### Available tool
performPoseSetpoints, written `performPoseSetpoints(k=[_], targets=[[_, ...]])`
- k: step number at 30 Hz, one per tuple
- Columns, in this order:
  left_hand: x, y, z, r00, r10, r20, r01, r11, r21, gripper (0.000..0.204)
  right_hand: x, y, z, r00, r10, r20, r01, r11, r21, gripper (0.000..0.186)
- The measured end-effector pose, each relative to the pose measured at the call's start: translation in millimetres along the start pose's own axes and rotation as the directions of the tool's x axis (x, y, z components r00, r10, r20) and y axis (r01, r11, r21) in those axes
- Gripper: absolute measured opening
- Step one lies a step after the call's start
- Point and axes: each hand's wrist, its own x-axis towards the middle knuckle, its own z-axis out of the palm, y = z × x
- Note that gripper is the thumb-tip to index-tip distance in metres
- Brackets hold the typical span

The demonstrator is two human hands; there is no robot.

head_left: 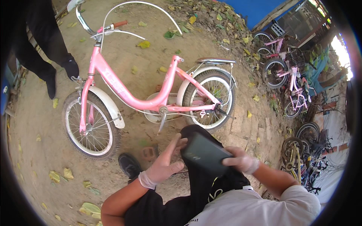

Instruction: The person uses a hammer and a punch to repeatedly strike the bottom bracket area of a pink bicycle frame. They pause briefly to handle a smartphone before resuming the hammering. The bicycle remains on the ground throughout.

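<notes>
My right hand, in a thin clear glove, grips the right end of a dark grey, flat, box-like case above my knee. The case is smeared by motion, so its kind is hard to make out. To its left my left hand, also gloved, is open with thumb and fingers apart, close to the case's left end. Beyond my knees stands a small pink bicycle with white mudguards. Its seat tube top carries no saddle, and a bare crank arm hangs at its middle.
At the upper left another person's dark trouser legs and shoes stand beside the front wheel. A reddish brick lies by my shoe. Several pink bicycles and loose wheels line the right side. Leaves litter the dirt ground.
</notes>
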Motion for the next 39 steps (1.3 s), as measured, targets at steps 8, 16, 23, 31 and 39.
performPoseSetpoints(k=[8, 16, 23, 31, 39], targets=[[1.8, -11.6, -14.6, 0.988, -0.133, -0.079, 0.137, 0.989, 0.051, 0.08, -160.5, 47.0, -143.4, 0.776, 0.323, -0.542, -0.363, 0.931, 0.035, 0.042], [9.4, -12.5, -6.0, 0.985, -0.172, -0.025, 0.173, 0.983, 0.055, 0.076, -113.6, 57.3, -142.9, 0.881, 0.446, -0.158, -0.471, 0.858, -0.203, 0.057], [0.0, -13.5, -5.9, 0.988, -0.155, -0.019, 0.157, 0.985, 0.073, 0.076, -81.2, 57.9, -115.3, 0.926, 0.374, 0.058, -0.333, 0.878, -0.344, 0.055], [0.6, -10.8, -8.4, 0.984, -0.174, -0.035, 0.174, 0.985, 0.005, 0.082, -123.8, 29.2, -133.7, 0.84, 0.524, -0.14, -0.518, 0.7, -0.492, 0.054], [-0.4, -8.2, -9.5, 0.988, -0.155, -0.009, 0.155, 0.986, 0.053, 0.08, -51.1, 81.3, -58.2, 0.921, 0.292, -0.256, -0.311, 0.95, -0.036, 0.055]])
